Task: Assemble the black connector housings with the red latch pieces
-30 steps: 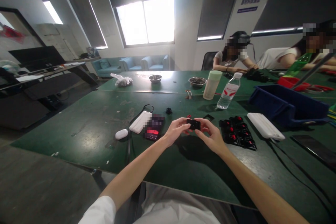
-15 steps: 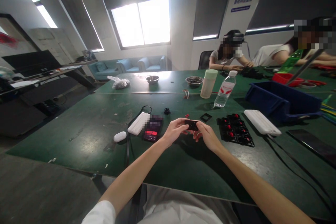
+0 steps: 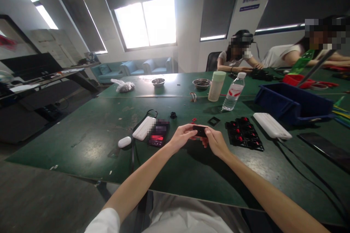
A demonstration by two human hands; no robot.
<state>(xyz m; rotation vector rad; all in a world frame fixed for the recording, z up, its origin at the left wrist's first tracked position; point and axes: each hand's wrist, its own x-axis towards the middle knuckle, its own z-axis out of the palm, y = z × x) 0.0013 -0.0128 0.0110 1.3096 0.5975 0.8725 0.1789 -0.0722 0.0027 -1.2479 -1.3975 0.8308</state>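
Between my two hands is a small black rectangular plastic part [image 3: 200,131], raised over the green table. My left hand [image 3: 182,134] pinches its left end, thumb on the near face. My right hand [image 3: 216,140] grips the other end, with its fingers curled underneath. Just beyond them lie a small red piece [image 3: 194,120] and a flat black square frame [image 3: 213,121]. To the right, several black parts with red pieces [image 3: 244,133] sit in a block. A small round black part [image 3: 173,115] rests beyond my left hand.
On the left are a white power bank [image 3: 144,128], a phone [image 3: 159,133] and a white earbud case [image 3: 124,142]. A water bottle [image 3: 233,93], a green-lidded bottle [image 3: 217,86], a blue bin [image 3: 295,103] and another power bank [image 3: 272,126] stand right. A co-worker [image 3: 239,52] sits opposite.
My right fingers have drawn in closer around the black part, which is tilted slightly differently. More of the red piece behind it shows. The view has shifted a little.
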